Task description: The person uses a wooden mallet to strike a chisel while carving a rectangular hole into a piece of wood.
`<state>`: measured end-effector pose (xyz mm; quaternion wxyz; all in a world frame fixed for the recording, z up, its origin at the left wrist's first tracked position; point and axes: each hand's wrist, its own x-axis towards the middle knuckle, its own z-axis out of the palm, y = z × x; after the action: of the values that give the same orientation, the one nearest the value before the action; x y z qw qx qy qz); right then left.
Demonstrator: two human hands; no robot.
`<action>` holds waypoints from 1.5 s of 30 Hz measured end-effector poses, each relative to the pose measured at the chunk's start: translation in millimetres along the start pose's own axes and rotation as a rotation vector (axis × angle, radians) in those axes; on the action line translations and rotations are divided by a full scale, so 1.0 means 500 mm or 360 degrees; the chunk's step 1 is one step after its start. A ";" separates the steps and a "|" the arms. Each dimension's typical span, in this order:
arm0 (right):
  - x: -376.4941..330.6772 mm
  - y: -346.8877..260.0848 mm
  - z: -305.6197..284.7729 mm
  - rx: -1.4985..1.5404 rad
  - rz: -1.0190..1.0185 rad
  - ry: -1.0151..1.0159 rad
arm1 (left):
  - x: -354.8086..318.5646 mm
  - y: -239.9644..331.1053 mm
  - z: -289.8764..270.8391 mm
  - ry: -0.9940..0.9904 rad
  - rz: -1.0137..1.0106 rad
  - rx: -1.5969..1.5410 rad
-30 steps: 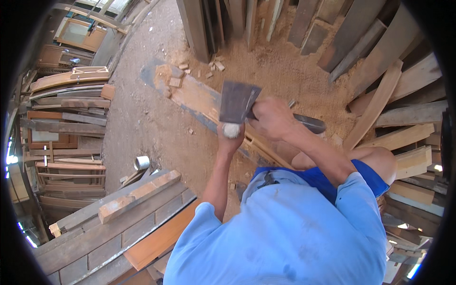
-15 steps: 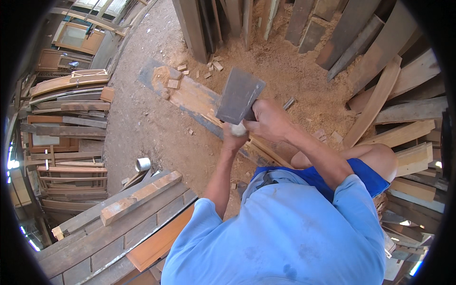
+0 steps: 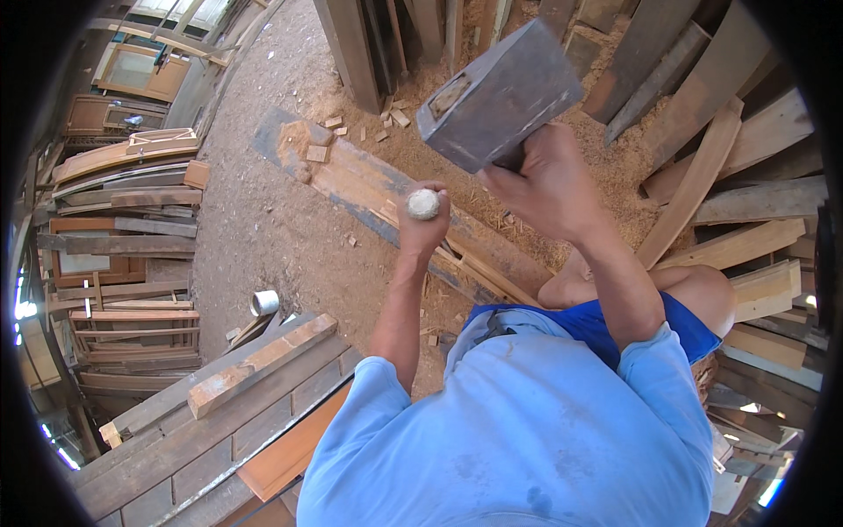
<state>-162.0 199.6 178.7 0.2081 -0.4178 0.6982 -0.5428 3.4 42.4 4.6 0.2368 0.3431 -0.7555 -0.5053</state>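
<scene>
My right hand [image 3: 555, 186] grips a dark, blocky wooden mallet [image 3: 505, 101] by its handle, raised up and to the right of my left hand. My left hand [image 3: 424, 230] is wrapped round an upright chisel [image 3: 423, 205]. Only the pale round butt of its handle shows; the blade is hidden beneath the fist. Below both hands a long worn board [image 3: 360, 178] lies slantwise on the ground. Along its near part runs a narrow light wood piece [image 3: 487, 274], partly covered by my left hand.
Sawdust and small wood offcuts [image 3: 317, 153] lie at the board's far end. Dark planks [image 3: 654, 61] lean at the upper right. At the lower left stand stacked timbers [image 3: 263, 364] and a white cup-like container [image 3: 264, 303]. Frames and panels [image 3: 132, 224] line the left side.
The mallet has come up off the chisel's butt and swung away to the upper right with my right hand. My left hand keeps hold of the chisel in nearly the same place.
</scene>
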 end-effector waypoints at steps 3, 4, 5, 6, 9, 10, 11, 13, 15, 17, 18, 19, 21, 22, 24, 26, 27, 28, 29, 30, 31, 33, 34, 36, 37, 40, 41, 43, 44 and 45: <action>-0.003 0.089 0.051 -0.0730 -0.0182 -0.0111 | 0.006 0.008 0.038 -0.0051 0.0252 0.0181; -0.007 0.120 0.081 -0.0995 -0.0121 -0.0320 | 0.008 0.005 0.048 -0.0025 0.0440 0.0287; -0.009 0.132 0.094 -0.1259 -0.0057 -0.0536 | 0.008 0.004 0.056 0.0005 0.0624 0.0391; -0.007 0.123 0.085 -0.1196 0.0017 -0.0541 | 0.001 0.010 0.059 0.0058 0.0505 0.0346; 0.001 0.060 0.045 -0.0850 0.0053 -0.0336 | -0.023 0.016 0.043 0.0096 0.0222 0.0212; 0.003 0.039 0.033 -0.0644 -0.0062 -0.0135 | -0.028 0.006 0.030 0.0045 0.0170 0.0151; 0.003 0.029 0.034 -0.0437 -0.0175 0.0065 | -0.035 -0.004 0.022 -0.0004 0.0117 0.0089; 0.005 0.044 0.061 -0.0157 -0.0259 0.0311 | -0.043 0.008 0.016 -0.0038 0.0116 0.0132; -0.005 0.086 0.096 -0.0298 -0.0357 0.0227 | -0.049 0.030 0.011 0.0018 0.0250 0.0139; -0.030 0.132 0.126 -0.0844 -0.0453 -0.0203 | -0.059 0.050 0.007 0.0174 0.0503 0.0120; -0.035 0.119 0.135 -0.0949 -0.0277 -0.0447 | -0.075 0.046 -0.003 0.0187 0.0524 0.0141; -0.033 0.099 0.134 -0.1066 -0.0100 -0.0678 | -0.082 0.041 -0.007 0.0197 0.0560 0.0149; -0.026 0.060 0.123 -0.1041 -0.0029 -0.0754 | -0.101 0.022 -0.016 0.0181 0.0550 0.0136; -0.030 0.039 0.117 -0.0882 -0.0123 -0.0601 | -0.110 0.006 -0.023 0.0084 0.0379 0.0144; -0.041 0.044 0.129 -0.0565 -0.0307 -0.0368 | -0.115 -0.017 -0.031 -0.0098 0.0059 0.0158; -0.038 0.076 0.143 -0.0484 -0.0411 -0.0332 | -0.107 -0.021 -0.022 -0.0037 0.0206 0.0241; -0.037 0.085 0.151 -0.0534 -0.0405 -0.0399 | -0.108 -0.022 -0.019 0.0042 0.0375 0.0341; -0.040 0.093 0.153 -0.0788 -0.0275 -0.0609 | -0.109 -0.023 -0.014 0.0120 0.0544 0.0440; -0.040 0.099 0.151 -0.1042 -0.0138 -0.0815 | -0.112 -0.024 -0.010 0.0249 0.0651 0.0590; -0.040 0.108 0.146 -0.1050 -0.0094 -0.0785 | -0.112 -0.021 -0.008 0.0167 0.0539 0.0409; -0.039 0.118 0.138 -0.1058 -0.0049 -0.0754 | -0.111 -0.019 -0.006 0.0083 0.0428 0.0228; -0.032 0.116 0.127 -0.0947 0.0046 -0.0697 | -0.119 -0.046 -0.010 -0.0048 0.0243 0.0025; -0.030 0.100 0.114 -0.0826 0.0109 -0.0679 | -0.120 -0.057 -0.012 -0.0076 0.0204 0.0105; -0.035 0.088 0.099 -0.0533 0.0236 -0.0592 | -0.083 -0.072 -0.002 -0.0136 0.0149 0.0263; -0.035 0.084 0.097 -0.0354 0.0284 -0.0530 | -0.060 -0.076 0.000 0.0041 0.0334 0.0071; -0.033 0.054 0.079 -0.0009 0.0323 -0.0392 | -0.007 -0.074 -0.026 0.0235 -0.0166 -0.0385; -0.033 0.039 0.070 0.0074 0.0318 -0.0354 | -0.005 -0.070 -0.034 0.0203 -0.0096 -0.0311; -0.039 0.025 0.040 0.0159 0.0234 -0.0193 | 0.000 0.005 -0.025 0.0091 0.0022 -0.0179; -0.039 0.018 0.032 0.0209 0.0169 -0.0125 | -0.002 0.027 -0.027 0.0062 -0.0046 -0.0183; -0.039 0.016 0.026 0.0249 0.0144 -0.0101 | -0.005 0.045 -0.025 0.0031 -0.0111 -0.0193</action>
<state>-144.0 208.0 164.0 0.2864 -0.3853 0.6649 -0.5723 7.6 42.5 30.2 0.2468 0.3590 -0.7088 -0.5548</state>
